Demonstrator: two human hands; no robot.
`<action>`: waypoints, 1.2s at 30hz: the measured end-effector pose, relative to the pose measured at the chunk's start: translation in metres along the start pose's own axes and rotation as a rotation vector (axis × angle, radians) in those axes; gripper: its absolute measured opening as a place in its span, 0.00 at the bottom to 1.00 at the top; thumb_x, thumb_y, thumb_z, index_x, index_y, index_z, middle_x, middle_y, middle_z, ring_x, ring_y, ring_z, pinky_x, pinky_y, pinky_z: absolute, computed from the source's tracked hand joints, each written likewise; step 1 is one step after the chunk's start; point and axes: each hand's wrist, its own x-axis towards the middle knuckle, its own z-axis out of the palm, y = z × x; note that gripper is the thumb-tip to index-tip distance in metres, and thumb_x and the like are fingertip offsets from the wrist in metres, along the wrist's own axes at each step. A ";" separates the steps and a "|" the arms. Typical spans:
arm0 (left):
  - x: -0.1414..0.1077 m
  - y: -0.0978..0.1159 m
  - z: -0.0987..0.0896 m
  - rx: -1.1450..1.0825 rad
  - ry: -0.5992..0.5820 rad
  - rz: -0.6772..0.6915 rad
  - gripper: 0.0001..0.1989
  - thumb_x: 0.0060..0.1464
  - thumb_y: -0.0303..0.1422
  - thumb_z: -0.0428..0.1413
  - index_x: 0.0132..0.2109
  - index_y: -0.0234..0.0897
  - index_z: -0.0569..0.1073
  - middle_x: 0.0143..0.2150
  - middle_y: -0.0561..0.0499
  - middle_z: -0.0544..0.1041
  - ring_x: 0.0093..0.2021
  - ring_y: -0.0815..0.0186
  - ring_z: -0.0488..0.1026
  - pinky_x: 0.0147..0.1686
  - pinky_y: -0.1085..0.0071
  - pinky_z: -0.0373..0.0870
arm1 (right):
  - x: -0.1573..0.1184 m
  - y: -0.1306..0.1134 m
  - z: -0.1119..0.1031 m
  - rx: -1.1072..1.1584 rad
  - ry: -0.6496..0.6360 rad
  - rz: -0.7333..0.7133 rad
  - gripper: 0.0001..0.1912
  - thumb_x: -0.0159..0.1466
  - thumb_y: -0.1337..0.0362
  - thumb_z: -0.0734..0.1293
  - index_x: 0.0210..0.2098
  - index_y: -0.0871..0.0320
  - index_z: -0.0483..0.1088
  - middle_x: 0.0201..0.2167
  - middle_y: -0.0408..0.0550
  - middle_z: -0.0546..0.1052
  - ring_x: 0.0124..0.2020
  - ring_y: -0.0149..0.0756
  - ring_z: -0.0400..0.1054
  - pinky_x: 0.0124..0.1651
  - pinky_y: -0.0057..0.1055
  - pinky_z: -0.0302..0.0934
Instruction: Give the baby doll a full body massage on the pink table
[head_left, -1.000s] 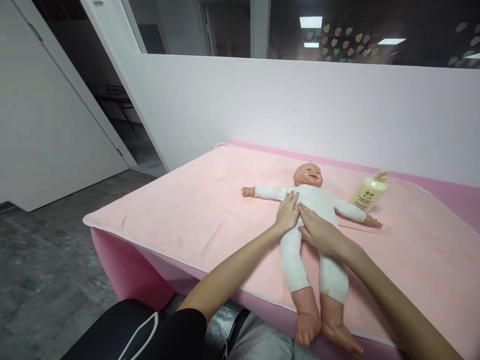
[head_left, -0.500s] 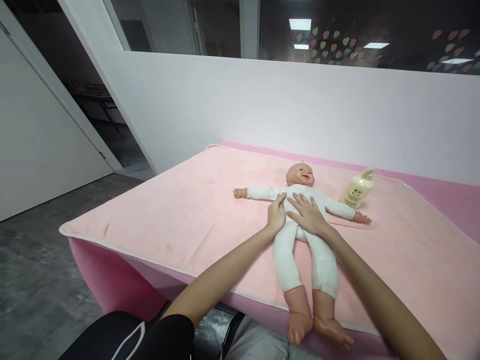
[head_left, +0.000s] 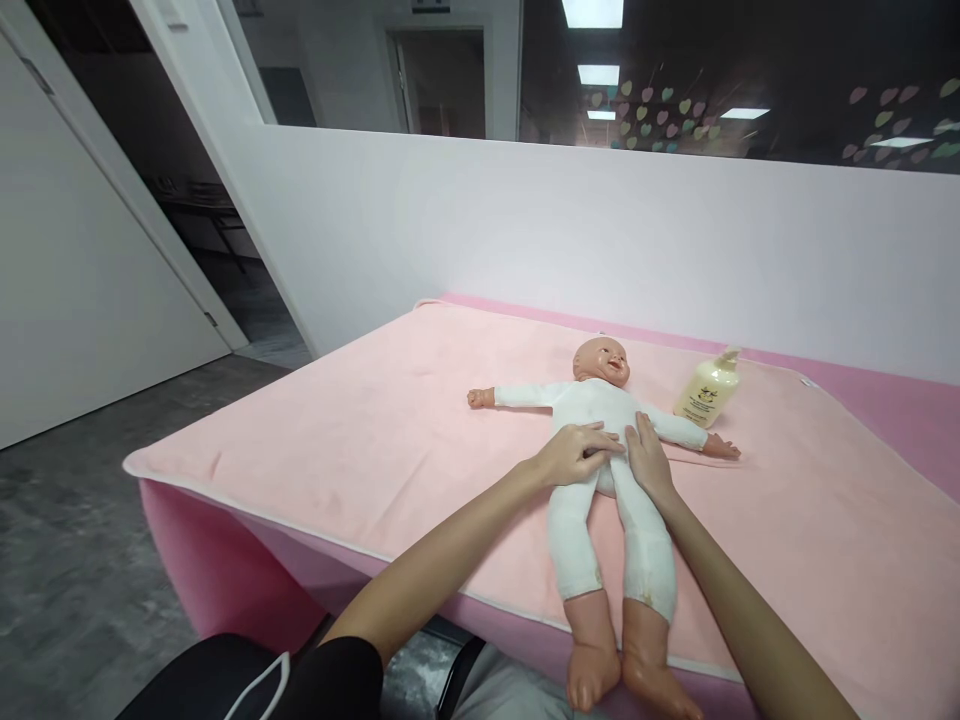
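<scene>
A baby doll in a white body suit lies on its back on a pink blanket, arms spread and bare feet over the near edge. Across the doll's lower belly rests my left hand, fingers stretched out and pointing right. My right hand lies against the doll's side at the waist, its fingers extended upward. Neither hand is wrapped round anything. Beside the doll's outstretched arm on the right is a pale yellow pump bottle.
The blanket covers a pink table whose near edge runs in front of my body. Behind it stands a white wall with windows above. A white door is at the left.
My left hand has moved from the doll's side onto its lower belly. My right hand has slid from the chest down to the opposite side of the waist. The view has tilted slightly up.
</scene>
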 end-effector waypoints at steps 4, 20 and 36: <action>0.004 0.005 -0.006 0.183 -0.180 -0.070 0.17 0.60 0.34 0.44 0.53 0.45 0.70 0.59 0.53 0.66 0.63 0.64 0.56 0.64 0.57 0.42 | 0.003 0.001 0.001 0.118 0.055 0.056 0.32 0.61 0.54 0.51 0.58 0.66 0.59 0.62 0.55 0.57 0.64 0.41 0.47 0.65 0.41 0.38; 0.004 -0.025 -0.001 0.306 0.174 -0.631 0.26 0.62 0.39 0.37 0.64 0.34 0.53 0.67 0.42 0.49 0.67 0.59 0.45 0.63 0.56 0.44 | -0.019 -0.045 -0.014 -0.062 0.018 -0.784 0.17 0.61 0.68 0.56 0.44 0.59 0.72 0.44 0.51 0.75 0.49 0.36 0.68 0.58 0.39 0.57; -0.002 -0.029 -0.001 0.039 0.578 -0.385 0.28 0.46 0.18 0.42 0.52 0.35 0.70 0.52 0.51 0.73 0.53 0.67 0.69 0.56 0.66 0.64 | -0.012 -0.050 -0.004 -0.375 -0.243 -0.288 0.27 0.65 0.50 0.53 0.61 0.48 0.54 0.65 0.43 0.48 0.66 0.42 0.40 0.64 0.53 0.30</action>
